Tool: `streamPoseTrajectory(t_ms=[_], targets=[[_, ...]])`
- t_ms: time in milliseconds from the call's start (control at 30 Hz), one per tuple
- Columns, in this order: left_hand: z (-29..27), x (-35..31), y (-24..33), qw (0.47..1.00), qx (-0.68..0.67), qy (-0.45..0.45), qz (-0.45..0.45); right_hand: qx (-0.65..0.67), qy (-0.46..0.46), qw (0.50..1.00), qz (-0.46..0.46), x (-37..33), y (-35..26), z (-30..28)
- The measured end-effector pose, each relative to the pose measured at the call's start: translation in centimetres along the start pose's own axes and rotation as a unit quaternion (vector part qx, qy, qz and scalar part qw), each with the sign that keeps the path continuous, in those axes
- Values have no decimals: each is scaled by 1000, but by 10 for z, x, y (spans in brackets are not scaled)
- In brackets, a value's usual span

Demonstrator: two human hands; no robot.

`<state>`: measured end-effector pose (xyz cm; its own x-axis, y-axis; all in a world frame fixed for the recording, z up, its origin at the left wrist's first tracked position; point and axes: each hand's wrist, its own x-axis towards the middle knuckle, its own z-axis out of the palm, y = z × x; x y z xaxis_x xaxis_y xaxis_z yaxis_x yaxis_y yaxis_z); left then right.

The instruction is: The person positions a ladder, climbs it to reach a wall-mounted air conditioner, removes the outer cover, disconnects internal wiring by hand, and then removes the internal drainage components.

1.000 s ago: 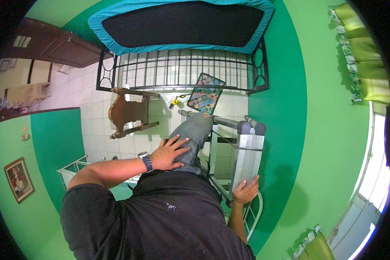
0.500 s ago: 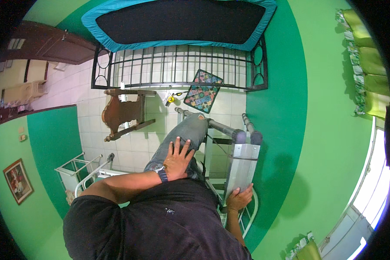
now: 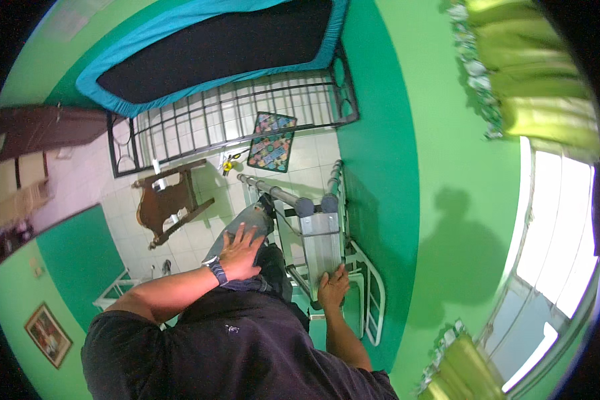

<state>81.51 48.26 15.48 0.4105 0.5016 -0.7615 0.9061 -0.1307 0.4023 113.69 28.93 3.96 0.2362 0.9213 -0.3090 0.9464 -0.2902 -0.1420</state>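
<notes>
My left hand [image 3: 240, 252], with a dark wristwatch above it, lies with spread fingers on the thigh of my jeans [image 3: 248, 220]. To the right stands a folding metal ladder [image 3: 321, 243], with a flat silver top and dark grey tubular ends. My right hand [image 3: 333, 288] grips the near end of that silver top, fingers curled over its surface. My bent leg is close beside the ladder's left side.
Green wall [image 3: 380, 200] stands close on the right, with a window [image 3: 560, 220] and green curtains [image 3: 540, 80]. Ahead is a black metal bed frame [image 3: 233, 137], a patterned mat [image 3: 272, 141] and a yellow tool [image 3: 229, 165]. A brown wooden chair [image 3: 163, 207] is at left. White metal frame [image 3: 375, 293] beside the ladder.
The view has turned to the right, so the room appears shifted left and tilted. My left hand stays on my thigh and my right hand stays on the ladder.
</notes>
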Motion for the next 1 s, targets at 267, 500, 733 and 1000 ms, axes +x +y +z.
streamPoseTrajectory(t_ms=[267,500,733,1000], targets=[[-33,76,72,980,49,94,169,86,-230,966,77,6,7,-33],[4,110,75,977,128,39,167,152,-333,917,160,30,-5,-94],[8,117,95,923,361,-26,135,253,-289,912,142,30,-9,-106],[-52,172,86,974,22,-3,224,270,-169,944,84,10,69,-240]])
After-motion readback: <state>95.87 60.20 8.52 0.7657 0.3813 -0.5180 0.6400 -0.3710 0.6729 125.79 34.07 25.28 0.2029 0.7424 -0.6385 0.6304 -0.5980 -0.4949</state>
